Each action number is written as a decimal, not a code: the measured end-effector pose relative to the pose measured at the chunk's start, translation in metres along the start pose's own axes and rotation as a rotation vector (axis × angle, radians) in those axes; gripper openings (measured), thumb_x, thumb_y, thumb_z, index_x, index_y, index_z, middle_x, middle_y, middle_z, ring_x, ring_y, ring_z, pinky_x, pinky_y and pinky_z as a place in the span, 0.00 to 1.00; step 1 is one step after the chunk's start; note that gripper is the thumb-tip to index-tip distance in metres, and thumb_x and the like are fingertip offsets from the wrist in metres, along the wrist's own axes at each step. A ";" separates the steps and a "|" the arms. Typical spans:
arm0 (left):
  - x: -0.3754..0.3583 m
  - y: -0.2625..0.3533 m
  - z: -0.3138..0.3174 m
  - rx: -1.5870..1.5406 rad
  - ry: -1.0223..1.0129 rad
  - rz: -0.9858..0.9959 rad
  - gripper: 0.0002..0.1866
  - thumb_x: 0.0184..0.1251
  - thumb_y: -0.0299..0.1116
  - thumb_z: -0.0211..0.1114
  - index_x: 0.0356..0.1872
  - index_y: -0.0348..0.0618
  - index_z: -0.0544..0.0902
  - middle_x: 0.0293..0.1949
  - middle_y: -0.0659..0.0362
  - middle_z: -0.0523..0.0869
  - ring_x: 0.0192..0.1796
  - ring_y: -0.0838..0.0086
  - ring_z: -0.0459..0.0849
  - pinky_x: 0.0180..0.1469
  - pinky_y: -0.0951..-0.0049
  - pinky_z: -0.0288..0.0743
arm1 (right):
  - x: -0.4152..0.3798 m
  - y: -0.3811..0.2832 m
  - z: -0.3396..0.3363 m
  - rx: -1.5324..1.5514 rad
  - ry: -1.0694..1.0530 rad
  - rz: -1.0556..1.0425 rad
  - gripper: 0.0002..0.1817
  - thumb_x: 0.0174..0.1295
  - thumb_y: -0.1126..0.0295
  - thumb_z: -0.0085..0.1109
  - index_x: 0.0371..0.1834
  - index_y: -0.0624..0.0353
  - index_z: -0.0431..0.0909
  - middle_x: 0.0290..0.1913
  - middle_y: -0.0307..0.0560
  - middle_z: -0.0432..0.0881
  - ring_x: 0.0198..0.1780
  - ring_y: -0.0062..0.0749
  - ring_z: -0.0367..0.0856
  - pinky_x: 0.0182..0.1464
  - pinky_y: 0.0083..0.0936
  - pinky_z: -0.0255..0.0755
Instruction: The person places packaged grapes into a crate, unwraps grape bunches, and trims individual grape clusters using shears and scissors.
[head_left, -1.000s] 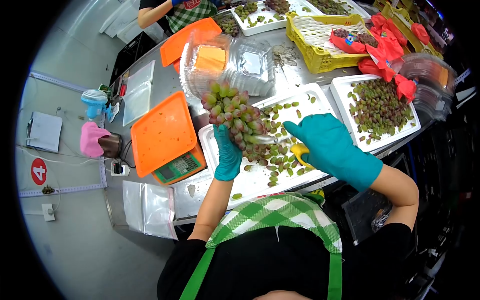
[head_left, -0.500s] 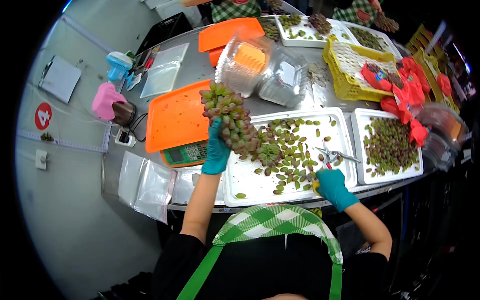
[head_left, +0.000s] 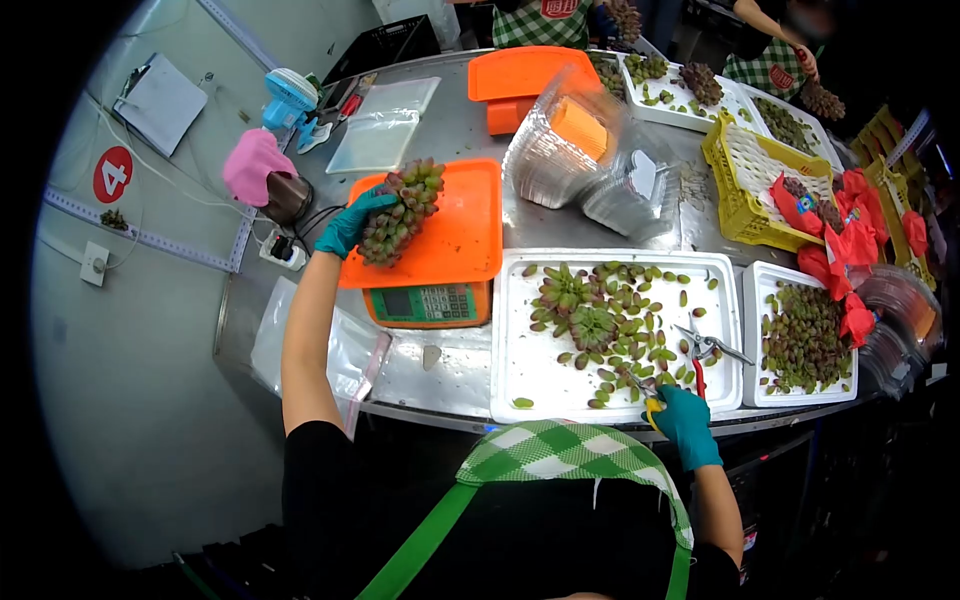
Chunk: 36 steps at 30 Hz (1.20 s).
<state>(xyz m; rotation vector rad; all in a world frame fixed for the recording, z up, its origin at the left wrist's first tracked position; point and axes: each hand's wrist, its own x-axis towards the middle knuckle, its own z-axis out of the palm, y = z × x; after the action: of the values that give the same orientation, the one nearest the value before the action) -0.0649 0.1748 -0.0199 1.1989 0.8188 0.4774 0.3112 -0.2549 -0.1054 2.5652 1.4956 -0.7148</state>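
A bunch of green-and-purple grapes is in my left hand, gloved in teal, over the orange pan of a weighing scale. The green keypad face of the scale shows at its front. My right hand, also gloved, is closed around yellow-handled scissors at the front edge of a white foam tray. Loose grapes and small clusters lie in that tray. Red-handled pruning shears rest at its right side.
A second white tray of loose grapes stands to the right. Clear plastic boxes, a yellow crate and another orange scale stand behind. Plastic bags lie at the left edge. Other people work across the table.
My left hand has carried the grape bunch left from the tray's edge to over the scale pan. My right hand stays near the tray's front edge with the scissors. The view has shifted.
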 end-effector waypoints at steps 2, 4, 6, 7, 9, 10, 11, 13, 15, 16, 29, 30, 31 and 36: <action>0.011 0.008 -0.007 0.133 -0.075 -0.011 0.29 0.53 0.32 0.61 0.59 0.43 0.65 0.53 0.59 0.73 0.52 0.73 0.73 0.55 0.73 0.66 | -0.002 0.003 0.014 0.018 0.115 -0.016 0.24 0.42 0.52 0.64 0.43 0.50 0.76 0.37 0.45 0.81 0.37 0.40 0.79 0.40 0.33 0.72; 0.025 0.009 -0.015 0.312 -0.055 -0.027 0.34 0.48 0.32 0.68 0.58 0.39 0.65 0.52 0.58 0.73 0.52 0.74 0.72 0.56 0.74 0.65 | -0.004 0.002 0.013 0.052 0.113 0.010 0.24 0.42 0.53 0.64 0.43 0.50 0.76 0.38 0.44 0.81 0.38 0.41 0.79 0.40 0.33 0.72; 0.033 0.009 -0.017 0.451 -0.040 -0.065 0.36 0.45 0.33 0.70 0.58 0.38 0.64 0.52 0.57 0.73 0.53 0.74 0.71 0.56 0.74 0.65 | -0.007 -0.002 0.008 0.056 0.064 0.057 0.24 0.42 0.54 0.65 0.43 0.51 0.76 0.39 0.44 0.81 0.39 0.42 0.79 0.40 0.33 0.72; 0.031 0.012 -0.014 0.496 -0.057 -0.056 0.41 0.43 0.34 0.72 0.61 0.40 0.62 0.54 0.56 0.70 0.53 0.73 0.70 0.56 0.74 0.64 | -0.011 -0.013 -0.007 0.043 -0.004 0.087 0.23 0.42 0.54 0.65 0.42 0.52 0.76 0.39 0.45 0.81 0.39 0.42 0.79 0.40 0.33 0.72; 0.029 0.010 -0.022 0.634 -0.061 0.037 0.42 0.43 0.34 0.72 0.62 0.43 0.60 0.56 0.56 0.67 0.54 0.72 0.69 0.56 0.74 0.64 | -0.014 -0.012 -0.007 0.040 0.078 0.029 0.20 0.45 0.56 0.62 0.41 0.52 0.76 0.37 0.46 0.80 0.37 0.43 0.79 0.37 0.35 0.72; 0.022 0.013 -0.019 0.704 -0.061 0.086 0.43 0.43 0.34 0.72 0.63 0.44 0.59 0.57 0.56 0.66 0.55 0.71 0.68 0.56 0.74 0.64 | -0.013 -0.011 -0.007 0.040 0.121 -0.002 0.19 0.46 0.57 0.61 0.41 0.51 0.76 0.35 0.47 0.80 0.35 0.44 0.79 0.36 0.35 0.72; 0.008 0.017 -0.015 0.663 -0.022 0.169 0.43 0.46 0.35 0.71 0.64 0.48 0.58 0.60 0.55 0.62 0.57 0.68 0.67 0.56 0.72 0.64 | -0.013 -0.011 -0.009 0.017 0.135 0.009 0.19 0.46 0.57 0.61 0.41 0.52 0.76 0.34 0.47 0.80 0.34 0.44 0.79 0.35 0.36 0.72; -0.015 0.015 -0.018 0.605 0.134 0.202 0.41 0.48 0.36 0.69 0.64 0.48 0.58 0.61 0.55 0.62 0.57 0.68 0.67 0.56 0.71 0.64 | -0.008 -0.011 -0.011 -0.025 0.169 0.031 0.20 0.45 0.57 0.62 0.40 0.53 0.76 0.31 0.48 0.79 0.33 0.44 0.78 0.34 0.37 0.71; -0.027 -0.003 -0.045 0.599 0.224 0.379 0.32 0.55 0.30 0.62 0.63 0.47 0.60 0.61 0.59 0.64 0.60 0.70 0.65 0.56 0.72 0.63 | -0.006 -0.006 -0.008 -0.069 0.137 0.041 0.20 0.45 0.57 0.62 0.41 0.54 0.76 0.30 0.49 0.78 0.32 0.44 0.78 0.33 0.38 0.71; -0.037 -0.007 -0.051 0.577 0.292 0.428 0.33 0.54 0.31 0.63 0.62 0.47 0.61 0.60 0.59 0.66 0.58 0.71 0.67 0.56 0.72 0.64 | -0.005 -0.003 -0.006 -0.092 0.119 0.044 0.20 0.45 0.57 0.62 0.41 0.54 0.76 0.30 0.49 0.78 0.31 0.44 0.78 0.33 0.38 0.71; -0.156 -0.094 -0.005 0.136 0.856 0.440 0.22 0.60 0.29 0.58 0.57 0.45 0.68 0.48 0.57 0.77 0.41 0.75 0.80 0.42 0.80 0.71 | -0.019 0.021 -0.007 -0.054 0.116 0.065 0.23 0.46 0.57 0.63 0.45 0.55 0.73 0.33 0.50 0.80 0.34 0.46 0.79 0.35 0.37 0.72; -0.157 -0.102 -0.002 0.116 0.859 0.433 0.22 0.60 0.29 0.58 0.57 0.45 0.68 0.47 0.58 0.77 0.40 0.76 0.80 0.41 0.81 0.72 | -0.020 0.021 -0.009 0.016 0.190 0.045 0.23 0.46 0.57 0.63 0.44 0.55 0.73 0.33 0.50 0.80 0.34 0.46 0.79 0.35 0.37 0.72; -0.157 -0.102 0.008 0.092 0.877 0.428 0.21 0.61 0.29 0.58 0.56 0.44 0.69 0.44 0.58 0.79 0.37 0.76 0.81 0.39 0.81 0.72 | -0.022 0.010 -0.019 0.044 0.176 0.059 0.22 0.46 0.58 0.63 0.44 0.54 0.73 0.35 0.48 0.81 0.35 0.45 0.79 0.35 0.36 0.72; -0.156 -0.107 0.020 0.109 0.842 0.422 0.21 0.60 0.28 0.58 0.56 0.43 0.68 0.43 0.57 0.80 0.37 0.76 0.80 0.39 0.81 0.72 | -0.023 -0.028 -0.028 0.181 0.075 -0.039 0.23 0.45 0.58 0.64 0.45 0.52 0.72 0.34 0.49 0.81 0.34 0.44 0.80 0.34 0.35 0.72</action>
<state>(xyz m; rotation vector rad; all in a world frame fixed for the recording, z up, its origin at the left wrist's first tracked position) -0.1575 0.0164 -0.0716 1.2751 1.3128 1.3521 0.2881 -0.2506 -0.0659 2.7291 1.5757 -0.8029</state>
